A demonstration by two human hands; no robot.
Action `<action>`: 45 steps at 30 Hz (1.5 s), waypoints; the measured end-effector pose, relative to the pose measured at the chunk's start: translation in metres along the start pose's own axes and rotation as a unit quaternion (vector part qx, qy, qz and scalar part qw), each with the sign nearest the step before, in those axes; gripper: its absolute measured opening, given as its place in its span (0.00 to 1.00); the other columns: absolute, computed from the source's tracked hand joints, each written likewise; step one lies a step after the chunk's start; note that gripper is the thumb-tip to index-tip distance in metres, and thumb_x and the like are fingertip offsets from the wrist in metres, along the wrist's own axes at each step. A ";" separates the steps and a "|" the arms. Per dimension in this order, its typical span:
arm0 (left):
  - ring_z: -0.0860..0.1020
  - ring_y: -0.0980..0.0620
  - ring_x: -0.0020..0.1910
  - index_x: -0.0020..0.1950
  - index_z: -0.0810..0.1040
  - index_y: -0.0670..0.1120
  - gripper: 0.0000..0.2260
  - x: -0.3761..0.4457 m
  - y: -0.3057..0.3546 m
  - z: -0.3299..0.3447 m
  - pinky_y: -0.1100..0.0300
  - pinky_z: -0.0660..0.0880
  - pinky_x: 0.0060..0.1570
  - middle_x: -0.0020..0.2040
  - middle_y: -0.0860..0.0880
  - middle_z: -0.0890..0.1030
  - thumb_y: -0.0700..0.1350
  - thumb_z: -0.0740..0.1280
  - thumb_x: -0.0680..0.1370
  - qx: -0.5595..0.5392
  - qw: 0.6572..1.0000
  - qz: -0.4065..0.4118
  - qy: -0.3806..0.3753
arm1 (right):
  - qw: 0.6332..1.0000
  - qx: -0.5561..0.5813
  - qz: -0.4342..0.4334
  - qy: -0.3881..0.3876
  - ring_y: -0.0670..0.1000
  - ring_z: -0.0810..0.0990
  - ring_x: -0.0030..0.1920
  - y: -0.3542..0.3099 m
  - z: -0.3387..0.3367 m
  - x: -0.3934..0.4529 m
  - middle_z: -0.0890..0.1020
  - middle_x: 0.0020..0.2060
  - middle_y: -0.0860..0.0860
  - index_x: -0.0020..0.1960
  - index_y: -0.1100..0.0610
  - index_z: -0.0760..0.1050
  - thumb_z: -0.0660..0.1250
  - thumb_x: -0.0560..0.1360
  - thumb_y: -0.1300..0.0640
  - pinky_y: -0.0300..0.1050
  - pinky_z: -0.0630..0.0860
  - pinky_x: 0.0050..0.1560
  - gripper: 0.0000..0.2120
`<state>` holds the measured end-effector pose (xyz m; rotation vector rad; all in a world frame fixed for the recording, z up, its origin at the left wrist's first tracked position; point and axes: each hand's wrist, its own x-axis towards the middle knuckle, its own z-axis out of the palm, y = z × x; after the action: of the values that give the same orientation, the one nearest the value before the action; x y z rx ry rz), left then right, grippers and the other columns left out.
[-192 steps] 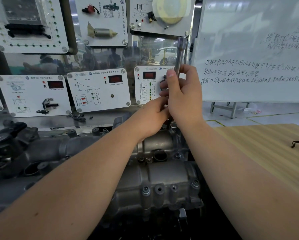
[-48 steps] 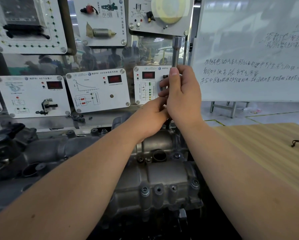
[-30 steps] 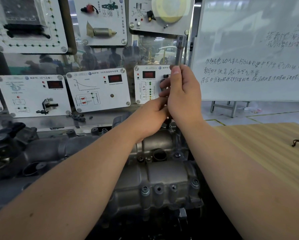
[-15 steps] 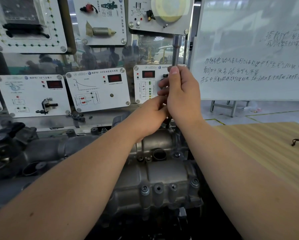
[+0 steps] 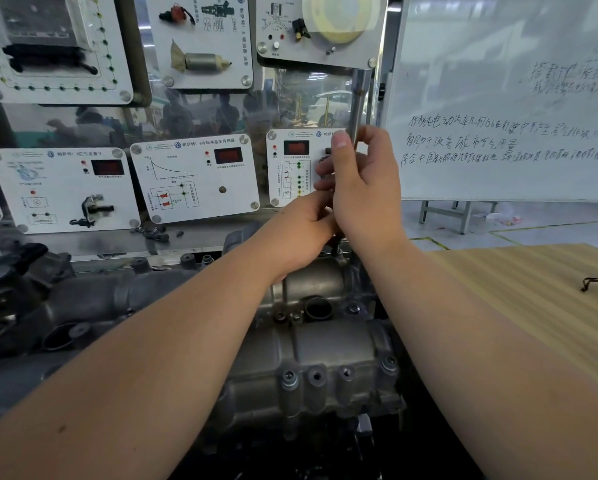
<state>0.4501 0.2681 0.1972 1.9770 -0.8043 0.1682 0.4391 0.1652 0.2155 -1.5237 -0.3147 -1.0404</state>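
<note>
Starting at the left end of the engine cover (image 5: 325, 344): dark pipework and caps, no hand near them. Along the cover's front edge two bolt heads (image 5: 289, 377) sit down in their bosses, so that row looks untouched or already done, I can't say which. A round port (image 5: 318, 308) gapes open on top of the cover.

Now the action, at the cover's back right corner. The left hand (image 5: 301, 233) is low, right down by the cover, its fingers curled out of sight round the foot of the socket wrench (image 5: 358, 102). Just above it the right hand (image 5: 363, 188) wraps the shaft, fingers (image 5: 323, 167) closed round it and the thumb lying straight up the steel. So both hands have hold of the tool, and it stands nearly upright on that corner, its tip (image 5: 335, 249) just showing below the hands.

My read: one fastener at that corner is being turned by hand. Loosening or tightening? Can't tell, and the fastener itself is hidden. The cover sits on the engine, so plenty looks left to do.

The wrench is a slim, bright steel rod with a thicker sleeve at its top end.

Right of the cover lies a bare wooden surface (image 5: 532, 289).
</note>
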 end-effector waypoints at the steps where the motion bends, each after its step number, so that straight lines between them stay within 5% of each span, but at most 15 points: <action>1: 0.82 0.40 0.53 0.56 0.79 0.49 0.07 0.000 0.000 0.000 0.41 0.78 0.58 0.50 0.41 0.85 0.41 0.62 0.84 0.001 1.000 0.002 0.000 | 1.000 0.001 -0.002 0.002 0.44 0.82 0.34 0.000 0.000 0.000 0.83 0.35 0.47 0.51 0.43 0.70 0.61 0.84 0.50 0.41 0.77 0.39 0.03; 8: 0.83 0.45 0.56 0.52 0.80 0.54 0.10 0.000 -0.002 0.000 0.53 0.77 0.49 0.50 0.48 0.86 0.45 0.60 0.85 -0.015 1.000 -0.016 -0.009 | 1.000 -0.023 -0.016 0.003 0.46 0.79 0.31 0.000 0.001 0.000 0.81 0.34 0.47 0.44 0.45 0.74 0.55 0.84 0.49 0.43 0.76 0.37 0.13; 13: 0.83 0.41 0.52 0.57 0.79 0.47 0.06 0.002 -0.003 0.000 0.39 0.78 0.59 0.50 0.42 0.85 0.42 0.63 0.84 -0.004 1.000 -0.007 0.002 | 1.000 -0.004 -0.006 -0.003 0.44 0.81 0.33 0.003 0.000 0.001 0.83 0.34 0.46 0.50 0.42 0.71 0.60 0.83 0.49 0.40 0.76 0.38 0.04; 20: 0.84 0.52 0.53 0.52 0.80 0.56 0.09 0.001 -0.004 -0.001 0.59 0.75 0.45 0.49 0.53 0.87 0.45 0.61 0.85 -0.030 0.999 -0.028 -0.006 | 0.999 -0.041 -0.021 -0.001 0.47 0.80 0.31 0.003 0.001 0.001 0.81 0.35 0.45 0.43 0.46 0.72 0.56 0.84 0.51 0.44 0.76 0.38 0.12; 26: 0.83 0.42 0.52 0.57 0.79 0.49 0.06 0.003 -0.005 0.000 0.49 0.80 0.48 0.50 0.43 0.85 0.42 0.64 0.83 -0.001 1.000 0.005 0.005 | 1.000 -0.001 -0.014 0.001 0.44 0.81 0.33 0.003 0.001 0.001 0.83 0.35 0.46 0.50 0.43 0.71 0.61 0.83 0.50 0.36 0.75 0.37 0.04; 31: 0.84 0.47 0.54 0.56 0.79 0.54 0.08 0.002 -0.005 0.000 0.53 0.79 0.51 0.51 0.49 0.86 0.43 0.62 0.84 -0.015 1.000 -0.005 -0.011 | 0.999 -0.030 -0.029 0.013 0.44 0.80 0.30 0.001 0.001 0.001 0.81 0.34 0.43 0.43 0.45 0.72 0.57 0.84 0.50 0.36 0.73 0.34 0.12; 34: 0.84 0.46 0.54 0.54 0.80 0.54 0.08 0.003 -0.005 -0.001 0.48 0.80 0.55 0.51 0.48 0.86 0.44 0.62 0.85 -0.013 1.000 -0.008 -0.010 | 0.999 -0.023 -0.024 0.014 0.44 0.79 0.31 0.000 0.002 0.001 0.80 0.33 0.42 0.43 0.44 0.73 0.56 0.83 0.49 0.36 0.73 0.35 0.13; 39: 0.83 0.41 0.52 0.61 0.78 0.47 0.08 0.004 -0.006 0.000 0.41 0.79 0.58 0.51 0.42 0.85 0.40 0.63 0.83 -0.007 1.000 -0.002 0.004 | 1.000 -0.008 -0.007 -0.001 0.43 0.82 0.34 0.005 0.001 0.002 0.82 0.37 0.46 0.56 0.47 0.71 0.61 0.83 0.51 0.40 0.76 0.40 0.03; 45: 0.84 0.51 0.52 0.57 0.79 0.54 0.08 0.002 -0.006 -0.001 0.65 0.73 0.38 0.51 0.51 0.86 0.46 0.60 0.85 -0.027 0.999 -0.023 -0.009 | 0.999 -0.040 -0.021 0.010 0.45 0.80 0.32 0.002 0.001 0.002 0.82 0.37 0.45 0.42 0.46 0.72 0.57 0.84 0.53 0.35 0.73 0.35 0.13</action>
<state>0.4553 0.2698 0.1946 1.9475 -0.7664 0.1018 0.4420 0.1645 0.2153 -1.5836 -0.2948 -1.1122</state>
